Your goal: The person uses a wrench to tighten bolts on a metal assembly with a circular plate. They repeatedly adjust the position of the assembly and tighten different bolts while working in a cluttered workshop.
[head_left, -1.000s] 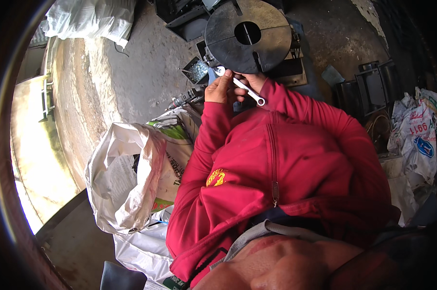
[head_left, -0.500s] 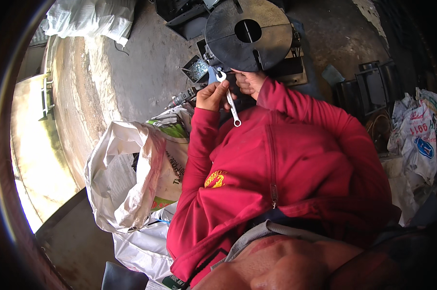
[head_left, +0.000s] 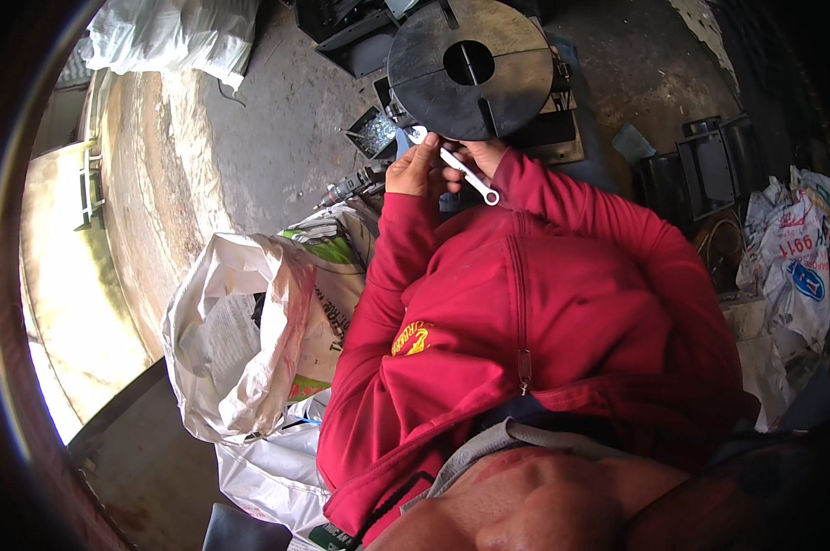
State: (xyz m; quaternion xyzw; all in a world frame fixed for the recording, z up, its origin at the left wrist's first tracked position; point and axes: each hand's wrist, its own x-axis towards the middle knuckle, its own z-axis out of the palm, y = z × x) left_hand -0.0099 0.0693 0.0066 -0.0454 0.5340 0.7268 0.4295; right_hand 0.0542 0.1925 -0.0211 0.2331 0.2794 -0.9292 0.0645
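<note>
Left grip (head_left: 414, 171): clenched about the shank of a metal wrench (head_left: 471, 176), with no gap seen between fingers and tool. Right grip (head_left: 482, 156): at the six o'clock edge of a slotted black disc (head_left: 516, 83), fingertips hidden; I cannot tell whether it grasps anything. The wrench sits just below the disc's seven o'clock edge, its long axis slanting, jawed end toward ten o'clock, ring end between four and five. A tray (head_left: 355, 144) of small hardware stands at ten o'clock from the left grip.
</note>
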